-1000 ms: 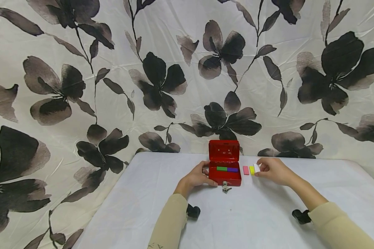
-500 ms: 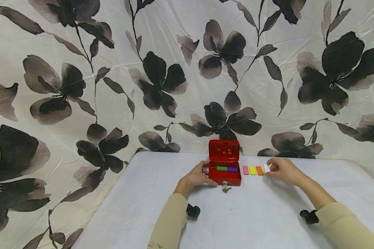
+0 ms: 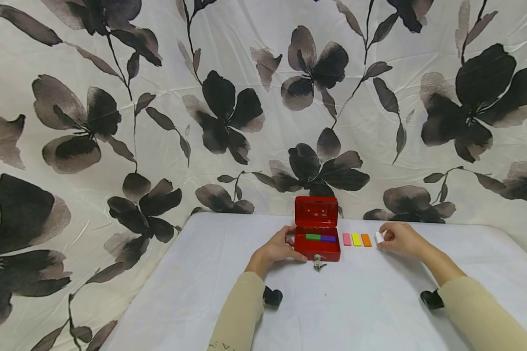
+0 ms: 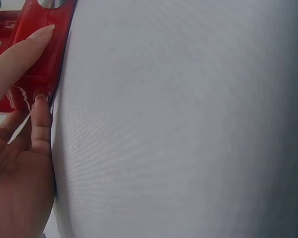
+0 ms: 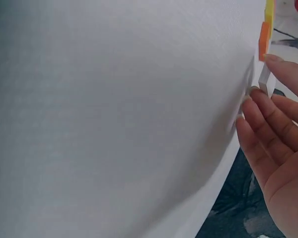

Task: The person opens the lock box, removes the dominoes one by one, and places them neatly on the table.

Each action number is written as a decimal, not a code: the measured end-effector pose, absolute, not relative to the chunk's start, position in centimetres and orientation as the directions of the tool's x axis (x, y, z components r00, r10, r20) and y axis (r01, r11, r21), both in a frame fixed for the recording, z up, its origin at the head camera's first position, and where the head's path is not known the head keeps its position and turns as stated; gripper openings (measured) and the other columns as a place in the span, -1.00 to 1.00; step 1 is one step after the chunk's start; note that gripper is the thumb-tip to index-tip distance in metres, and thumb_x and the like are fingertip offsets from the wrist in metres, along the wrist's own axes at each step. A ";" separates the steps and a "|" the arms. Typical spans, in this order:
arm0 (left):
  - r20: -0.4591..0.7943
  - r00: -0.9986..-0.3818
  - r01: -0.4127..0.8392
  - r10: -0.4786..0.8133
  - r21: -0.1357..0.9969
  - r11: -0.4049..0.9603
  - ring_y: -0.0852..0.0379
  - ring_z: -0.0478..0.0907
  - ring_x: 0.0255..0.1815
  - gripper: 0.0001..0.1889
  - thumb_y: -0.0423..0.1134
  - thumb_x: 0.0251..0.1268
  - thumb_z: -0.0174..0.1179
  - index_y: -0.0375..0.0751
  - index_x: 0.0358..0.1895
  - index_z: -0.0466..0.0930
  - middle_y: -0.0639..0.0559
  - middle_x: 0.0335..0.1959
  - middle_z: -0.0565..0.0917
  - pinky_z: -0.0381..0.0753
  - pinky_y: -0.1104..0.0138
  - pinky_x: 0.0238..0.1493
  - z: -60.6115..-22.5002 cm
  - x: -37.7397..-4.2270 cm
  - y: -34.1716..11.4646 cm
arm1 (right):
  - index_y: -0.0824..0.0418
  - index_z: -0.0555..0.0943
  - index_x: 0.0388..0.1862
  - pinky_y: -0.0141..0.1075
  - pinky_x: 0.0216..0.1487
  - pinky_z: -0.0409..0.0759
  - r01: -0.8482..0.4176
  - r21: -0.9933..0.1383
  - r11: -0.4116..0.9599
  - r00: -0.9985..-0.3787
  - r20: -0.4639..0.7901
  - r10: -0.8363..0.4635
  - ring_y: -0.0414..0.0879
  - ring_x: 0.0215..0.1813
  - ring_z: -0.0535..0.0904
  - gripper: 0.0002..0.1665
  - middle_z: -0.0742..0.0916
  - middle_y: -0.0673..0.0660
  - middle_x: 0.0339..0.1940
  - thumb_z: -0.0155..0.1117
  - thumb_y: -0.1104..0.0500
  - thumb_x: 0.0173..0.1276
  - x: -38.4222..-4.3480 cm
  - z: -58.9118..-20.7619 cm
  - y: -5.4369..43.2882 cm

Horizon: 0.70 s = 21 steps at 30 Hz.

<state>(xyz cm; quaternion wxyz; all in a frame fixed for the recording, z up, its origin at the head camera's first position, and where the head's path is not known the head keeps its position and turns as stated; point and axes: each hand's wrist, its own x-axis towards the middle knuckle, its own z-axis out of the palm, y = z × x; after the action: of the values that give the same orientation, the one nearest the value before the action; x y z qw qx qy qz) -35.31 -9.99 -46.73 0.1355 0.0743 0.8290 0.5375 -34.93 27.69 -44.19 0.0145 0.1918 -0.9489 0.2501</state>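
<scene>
A red cash box [image 3: 334, 254] stands on the table with its lid raised. My left hand [image 3: 275, 247] grips its left front corner. In the left wrist view, the thumb [image 4: 25, 57] lies on the front wall and the other fingers are at the side. Inside the box lie a green block [image 3: 313, 237] and a purple block [image 3: 328, 239], end to end. My right hand [image 3: 401, 240] pinches a white block [image 3: 379, 238] close over the table. Left of it an orange block [image 3: 366, 240], a yellow block [image 3: 356, 240] and a pink block [image 3: 347, 239] form a row.
Keys [image 3: 318, 266] hang from the lock on the box front. A white cloth covers the table [image 3: 342, 312]. A floral curtain [image 3: 246, 122] hangs right behind the table's back edge.
My right hand has moved to the right with the white block, and the orange block beside the yellow one has come into sight. The left hand still holds the box in place.
</scene>
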 end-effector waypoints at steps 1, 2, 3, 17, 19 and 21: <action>-0.144 -0.952 -0.022 0.269 0.912 0.410 -0.01 0.43 0.04 -0.09 -0.31 -0.07 0.64 -0.05 0.43 0.36 -0.06 -0.09 0.54 0.52 0.06 0.10 -46.7 -35.3 -10.0 | 0.48 0.59 -0.04 -0.21 -0.28 0.46 -0.370 -0.468 0.803 -0.926 0.122 -0.356 -0.10 -0.36 0.45 -0.50 0.60 0.05 -0.43 0.58 0.22 0.16 -35.0 -44.2 27.7; -0.144 -0.952 -0.022 0.269 0.911 0.412 -0.01 0.43 0.04 -0.09 -0.31 -0.07 0.64 -0.05 0.43 0.36 -0.06 -0.09 0.54 0.52 0.06 0.10 -46.7 -35.3 -10.0 | 0.47 0.59 -0.04 -0.21 -0.27 0.46 -0.369 -0.467 0.804 -0.927 0.121 -0.356 -0.10 -0.35 0.45 -0.50 0.60 0.05 -0.43 0.58 0.22 0.16 -35.1 -44.3 27.7; -0.145 -0.952 -0.022 0.269 0.911 0.413 -0.01 0.43 0.04 -0.09 -0.30 -0.07 0.64 -0.05 0.43 0.36 -0.06 -0.09 0.54 0.52 0.07 0.10 -46.7 -35.3 -10.1 | 0.47 0.59 -0.03 -0.20 -0.26 0.46 -0.369 -0.467 0.803 -0.927 0.120 -0.356 -0.10 -0.35 0.45 -0.51 0.60 0.05 -0.43 0.58 0.22 0.17 -35.2 -44.3 27.6; -0.142 -0.952 -0.017 0.273 0.909 0.416 -0.02 0.43 0.07 -0.06 -0.27 -0.06 0.64 -0.04 0.46 0.33 -0.06 -0.04 0.55 0.53 0.04 0.16 -46.8 -35.6 -10.3 | 0.43 0.63 -0.06 -0.21 -0.25 0.42 -0.362 -0.494 0.790 -0.923 0.071 -0.378 -0.10 -0.36 0.43 -0.58 0.57 0.02 -0.46 0.54 0.20 0.22 -35.9 -44.5 27.3; -0.143 -0.951 -0.018 0.274 0.912 0.411 -0.02 0.42 0.06 -0.06 -0.27 -0.05 0.64 -0.04 0.46 0.33 -0.06 -0.05 0.54 0.53 0.04 0.15 -46.9 -35.6 -10.2 | 0.43 0.63 -0.05 -0.22 -0.25 0.41 -0.356 -0.497 0.791 -0.924 0.061 -0.378 -0.09 -0.36 0.43 -0.58 0.57 0.02 -0.45 0.54 0.19 0.23 -35.9 -44.5 27.4; -0.141 -0.951 -0.016 0.275 0.912 0.411 -0.01 0.42 0.06 -0.06 -0.28 -0.06 0.64 -0.05 0.46 0.33 -0.06 -0.05 0.54 0.53 0.05 0.14 -47.0 -35.6 -10.1 | 0.43 0.62 -0.04 -0.22 -0.26 0.41 -0.350 -0.499 0.792 -0.925 0.050 -0.377 -0.09 -0.35 0.43 -0.57 0.56 0.03 -0.45 0.53 0.19 0.24 -35.9 -44.5 27.4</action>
<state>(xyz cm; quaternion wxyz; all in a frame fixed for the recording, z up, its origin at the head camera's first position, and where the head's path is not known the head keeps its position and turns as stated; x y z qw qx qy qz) -35.56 -10.09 -46.97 0.1355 0.0781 0.8288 0.5372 -35.93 27.42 -44.48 -0.0262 0.1923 -0.9463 0.2584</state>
